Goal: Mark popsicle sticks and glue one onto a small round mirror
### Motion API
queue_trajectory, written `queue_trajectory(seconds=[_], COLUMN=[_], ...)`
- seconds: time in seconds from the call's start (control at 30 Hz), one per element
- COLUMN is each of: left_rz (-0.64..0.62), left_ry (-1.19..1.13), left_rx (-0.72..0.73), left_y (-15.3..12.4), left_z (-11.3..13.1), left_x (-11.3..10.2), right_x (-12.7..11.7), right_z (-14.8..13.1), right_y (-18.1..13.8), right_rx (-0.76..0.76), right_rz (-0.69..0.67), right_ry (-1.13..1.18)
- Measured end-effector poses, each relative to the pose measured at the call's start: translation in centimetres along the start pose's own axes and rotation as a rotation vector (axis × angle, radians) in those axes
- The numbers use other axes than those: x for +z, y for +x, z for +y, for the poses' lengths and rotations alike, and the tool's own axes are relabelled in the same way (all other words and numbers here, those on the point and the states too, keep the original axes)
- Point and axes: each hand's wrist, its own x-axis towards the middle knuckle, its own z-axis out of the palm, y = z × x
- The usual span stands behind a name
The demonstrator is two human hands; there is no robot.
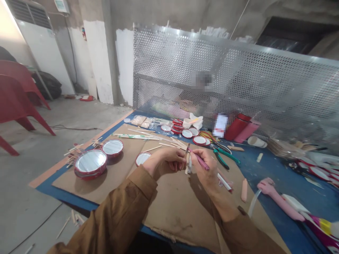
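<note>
My left hand is closed, its fingertips pinching a narrow wooden craft stick held upright above the cardboard. Closed around a purple pen-shaped tool, my right hand meets the stick from the right. The tool's tip is too small to make out. Below the right hand, a white marker lies on the cardboard sheet. A red-rimmed round mirror rests just left of my left hand. Loose wooden sticks lie behind both hands.
Stacked round mirrors stand at the left beside another mirror. Green-handled pliers and red cylinders sit at the back right. A pink glue gun lies right. A perforated metal panel rises behind the table.
</note>
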Motion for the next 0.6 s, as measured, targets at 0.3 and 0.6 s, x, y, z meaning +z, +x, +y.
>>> queue_trajectory(seconds=[0.3, 0.6], left_rz=[-0.005, 0.0], left_ry=[0.0, 0.003], left_rx=[0.004, -0.012], left_y=[0.05, 0.06], left_z=[0.05, 0.21], left_x=[-0.02, 0.07], right_x=[0.27, 0.1], right_z=[0.25, 0.09], right_y=[-0.03, -0.06], right_rx=[-0.006, -0.027], right_rz=[-0.007, -0.034], right_ry=[-0.004, -0.012])
